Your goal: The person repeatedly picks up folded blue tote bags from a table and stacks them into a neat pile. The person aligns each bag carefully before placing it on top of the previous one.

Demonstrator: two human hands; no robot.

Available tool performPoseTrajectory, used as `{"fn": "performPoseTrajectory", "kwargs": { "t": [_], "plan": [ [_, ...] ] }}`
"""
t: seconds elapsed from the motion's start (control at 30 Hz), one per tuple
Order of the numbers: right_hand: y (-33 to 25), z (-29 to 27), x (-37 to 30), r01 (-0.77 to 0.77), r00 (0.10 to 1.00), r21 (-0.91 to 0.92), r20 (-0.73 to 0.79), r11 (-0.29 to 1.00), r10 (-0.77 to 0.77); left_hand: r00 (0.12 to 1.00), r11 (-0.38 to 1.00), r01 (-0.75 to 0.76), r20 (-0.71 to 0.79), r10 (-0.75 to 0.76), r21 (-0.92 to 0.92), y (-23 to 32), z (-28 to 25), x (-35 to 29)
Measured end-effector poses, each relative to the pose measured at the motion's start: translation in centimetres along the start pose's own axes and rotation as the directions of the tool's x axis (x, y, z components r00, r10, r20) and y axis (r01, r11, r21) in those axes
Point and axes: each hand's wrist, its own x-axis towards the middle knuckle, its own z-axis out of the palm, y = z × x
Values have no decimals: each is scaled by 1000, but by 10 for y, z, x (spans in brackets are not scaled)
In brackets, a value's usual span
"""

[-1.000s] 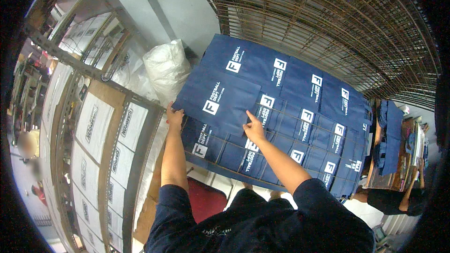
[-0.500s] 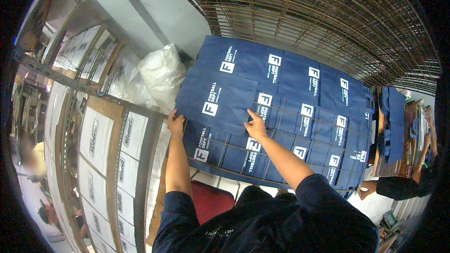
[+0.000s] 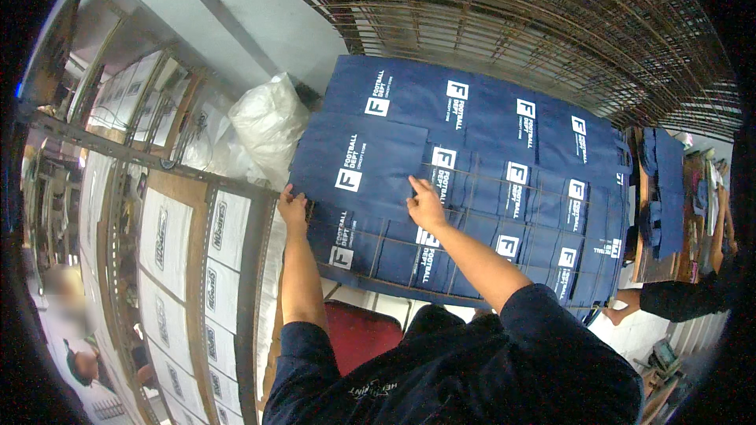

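Note:
A flat navy fabric piece with a white print lies over other printed navy pieces, spread across a thin wire rack. At its near left corner, my left hand has its fingers closed on the edge. My right hand rests by the piece's near right corner, index finger and thumb apart, the other fingers bent. Further back, a row of similar navy pieces lies partly beneath the piece at my hands.
Raised wire racks tilt over the far side. To the left stand a metal shelf with white packages and a white plastic sack. A red chair is beneath the near edge. At the right, a person's arm shows beside more navy fabric.
The whole view has shifted slightly. Both hands keep nearly the same places at the fabric piece, with the right index finger a little more stretched out.

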Motion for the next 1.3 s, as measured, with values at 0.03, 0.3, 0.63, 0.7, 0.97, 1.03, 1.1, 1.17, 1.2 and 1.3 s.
{"fn": "performPoseTrajectory", "kwargs": {
  "t": [0.03,0.3,0.63,0.7,0.97,1.03,1.1,1.17,1.2,1.3],
  "plan": [
    [-3,4,-1,67,997,6,-24,998,-66,1000,1000,-5,-16,5,14,0,-3,1],
    [-18,8,-2,62,998,10,10,998,-62,998,998,-15,-60,12,-55,0,-13,2],
    [-46,22,-4,308,951,-29,-16,951,-308,993,992,-22,-114,7,-128,-16,-48,11],
    [-41,21,-4,269,962,-9,-51,963,-269,993,982,-73,-104,55,-173,-15,-45,9],
    [-3,0,-6,-25,997,-40,-73,999,22,979,978,-203,5,203,-48,-2,-4,-18],
    [7,-1,-5,-78,995,-63,-72,995,74,981,981,-193,-14,192,-19,-3,5,-20],
    [16,1,-4,-36,992,-118,-121,992,22,988,987,-152,7,153,-57,-6,8,-20],
    [21,3,-2,-12,990,-152,-144,988,-10,992,988,-125,-1,125,-87,-10,7,-16],
    [22,3,-2,-4,989,-159,-146,987,-19,992,990,-124,-2,124,-66,-11,7,-15],
    [18,0,-2,-20,993,-144,-122,989,3,993,992,-121,-4,121,-30,-12,6,-13]
  ]
}}
